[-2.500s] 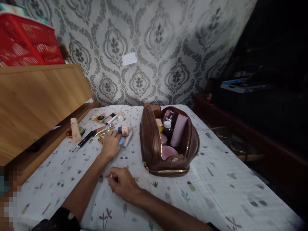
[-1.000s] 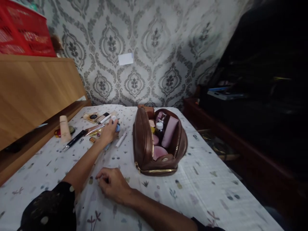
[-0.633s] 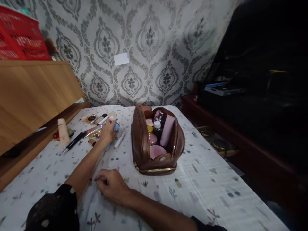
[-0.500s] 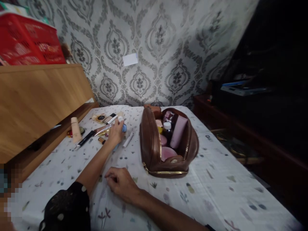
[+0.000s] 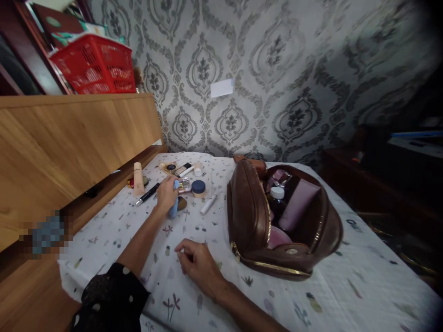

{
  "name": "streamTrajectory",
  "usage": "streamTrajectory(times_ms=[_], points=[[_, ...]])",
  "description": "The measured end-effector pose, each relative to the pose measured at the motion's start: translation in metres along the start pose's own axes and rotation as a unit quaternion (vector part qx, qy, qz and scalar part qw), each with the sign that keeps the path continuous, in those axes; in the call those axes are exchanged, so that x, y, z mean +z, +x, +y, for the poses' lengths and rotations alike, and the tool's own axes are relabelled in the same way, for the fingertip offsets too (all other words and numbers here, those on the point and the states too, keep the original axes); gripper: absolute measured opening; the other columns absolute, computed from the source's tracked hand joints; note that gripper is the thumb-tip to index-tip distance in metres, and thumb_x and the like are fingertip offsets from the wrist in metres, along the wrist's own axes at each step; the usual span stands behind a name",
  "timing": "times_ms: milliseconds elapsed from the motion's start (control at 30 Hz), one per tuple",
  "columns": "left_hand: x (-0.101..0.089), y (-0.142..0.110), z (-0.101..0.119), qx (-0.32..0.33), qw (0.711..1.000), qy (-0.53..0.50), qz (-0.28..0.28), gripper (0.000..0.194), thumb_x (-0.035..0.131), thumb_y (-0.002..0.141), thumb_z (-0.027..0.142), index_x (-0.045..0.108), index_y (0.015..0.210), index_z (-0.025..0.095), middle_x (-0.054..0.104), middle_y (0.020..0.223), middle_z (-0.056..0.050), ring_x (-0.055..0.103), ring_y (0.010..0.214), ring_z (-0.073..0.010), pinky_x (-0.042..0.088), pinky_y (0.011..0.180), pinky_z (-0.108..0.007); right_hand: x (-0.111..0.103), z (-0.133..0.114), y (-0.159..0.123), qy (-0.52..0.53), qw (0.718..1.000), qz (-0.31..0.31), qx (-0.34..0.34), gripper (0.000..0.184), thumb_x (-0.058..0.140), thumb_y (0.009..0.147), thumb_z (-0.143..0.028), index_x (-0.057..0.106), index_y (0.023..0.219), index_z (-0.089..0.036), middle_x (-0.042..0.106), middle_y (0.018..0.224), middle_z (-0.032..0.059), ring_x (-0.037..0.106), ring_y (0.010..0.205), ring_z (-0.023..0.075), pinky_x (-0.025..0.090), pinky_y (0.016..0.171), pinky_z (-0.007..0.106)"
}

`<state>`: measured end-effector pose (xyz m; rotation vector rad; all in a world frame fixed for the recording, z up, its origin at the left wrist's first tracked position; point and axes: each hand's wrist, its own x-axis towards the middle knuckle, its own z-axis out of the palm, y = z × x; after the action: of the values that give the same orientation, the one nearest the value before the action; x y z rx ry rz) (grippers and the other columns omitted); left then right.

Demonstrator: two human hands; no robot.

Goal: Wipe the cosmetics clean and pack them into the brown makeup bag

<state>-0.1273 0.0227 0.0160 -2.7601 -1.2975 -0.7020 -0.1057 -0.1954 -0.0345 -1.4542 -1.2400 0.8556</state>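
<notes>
My left hand [image 5: 167, 193] is among the cosmetics on the cloth, its fingers closed around a light blue tube [image 5: 173, 210] that they partly cover. Beside it stand a jar with a dark blue lid [image 5: 198, 186] and a small bottle with a pale cap [image 5: 197, 169]. A white slim tube [image 5: 208, 204] lies to the right. On the left are a black pen-like tube [image 5: 147, 194] and a beige tube [image 5: 138, 179]. My right hand [image 5: 199, 265] rests on the cloth with curled fingers and nothing in them. The brown cosmetic bag [image 5: 247, 207] gapes open, holding a pink tube [image 5: 299, 205] and a white-capped bottle [image 5: 277, 193].
A patterned white cloth [image 5: 270, 306] covers the surface. Along the left runs a wooden headboard [image 5: 86, 133] with a red basket [image 5: 100, 67] on top. A patterned wall [image 5: 235, 55] rises behind; dark furniture [image 5: 346, 170] stands at right.
The view has swung left, so things appear further right. My left hand has come away from the pale-capped bottle, which now stands free, and has closed on the light blue tube. My right hand stays curled.
</notes>
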Motion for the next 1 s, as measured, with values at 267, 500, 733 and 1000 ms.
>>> streamTrajectory(times_ms=[267,500,733,1000], points=[[-0.004,0.006,-0.091,-0.226,0.972,0.056,0.027,0.038,0.050,0.087,0.021,0.065,0.122,0.021,0.050,0.129,-0.021,0.047,0.124,-0.0394,0.049,0.087,-0.048,-0.002,-0.003,-0.001,0.001,1.000,-0.011,0.015,0.020,0.049,0.084,-0.014,0.069,0.087,-0.015,0.050,0.050,-0.0058,0.045,0.047,0.0108,0.035,0.052,0.021],[0.004,0.004,-0.133,-0.281,0.959,0.033,-0.005,0.035,0.050,0.090,0.033,0.067,0.121,0.032,0.059,0.113,-0.012,0.061,0.104,-0.0305,0.052,0.080,-0.040,-0.003,-0.003,-0.001,-0.002,1.000,-0.013,0.011,0.018,0.049,0.085,-0.015,0.067,0.087,-0.016,0.049,0.050,-0.0064,0.043,0.047,0.0103,0.034,0.052,0.021],[0.001,-0.003,-0.124,-0.192,0.980,0.047,0.016,0.042,0.048,0.085,0.012,0.067,0.117,0.032,0.053,0.125,-0.006,0.052,0.119,-0.0247,0.050,0.090,-0.035,-0.002,0.002,0.000,-0.008,1.000,-0.018,0.016,0.016,0.050,0.086,-0.015,0.066,0.088,-0.015,0.050,0.050,-0.0065,0.044,0.047,0.0107,0.033,0.052,0.022],[0.003,-0.005,-0.118,-0.168,0.985,0.045,-0.005,0.041,0.046,0.086,0.010,0.068,0.116,0.026,0.060,0.117,-0.010,0.059,0.107,-0.0272,0.051,0.086,-0.039,-0.001,0.002,0.001,-0.019,1.000,-0.019,0.016,0.018,0.048,0.086,-0.016,0.066,0.089,-0.014,0.049,0.051,-0.0063,0.041,0.048,0.0106,0.032,0.052,0.022]])
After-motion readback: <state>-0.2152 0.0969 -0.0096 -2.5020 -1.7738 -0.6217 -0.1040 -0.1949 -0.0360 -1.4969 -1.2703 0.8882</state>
